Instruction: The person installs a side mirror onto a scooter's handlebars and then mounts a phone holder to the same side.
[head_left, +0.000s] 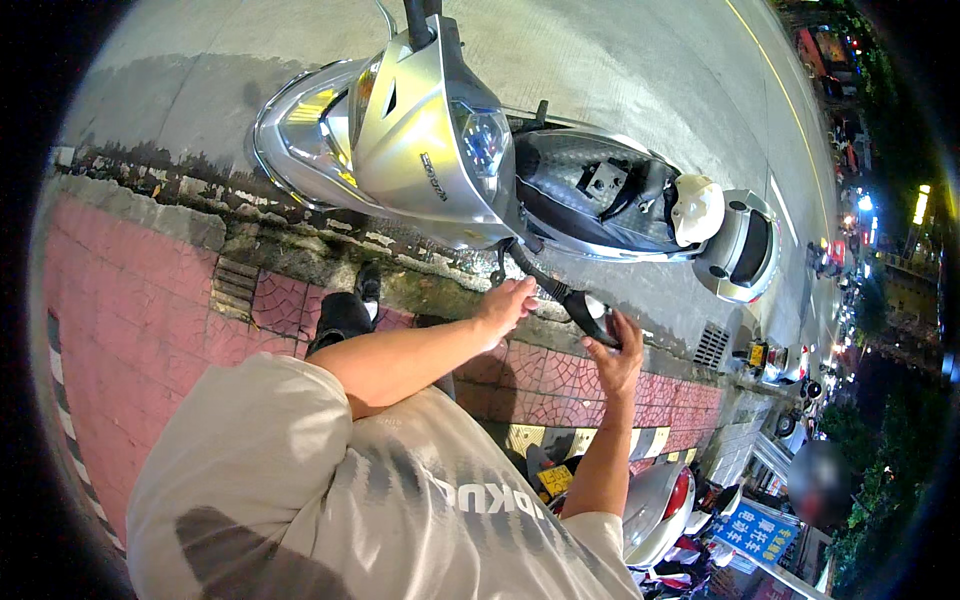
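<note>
My right hand (621, 351) has its thumb and fingers around the black housing of what looks like a rear-view mirror (589, 311) with a bright reflective face. It lines up with the black ribbed handlebar end (534, 268) of a silver scooter (405, 157). My left hand (511, 309) is held beside that handlebar end, fingers curved and apart, with nothing visible in it. Close to its fingertips is a dark brake lever (500, 262) with a ball tip. Whether these fingers touch the bar I cannot tell.
A white helmet (699, 210) rests towards the scooter's rear, past its dark footboard (555, 169). A stone kerb (390, 277) separates the road from red paving (150, 262). A drain grate (711, 345) lies in the road. More parked scooters (656, 517) stand at lower right.
</note>
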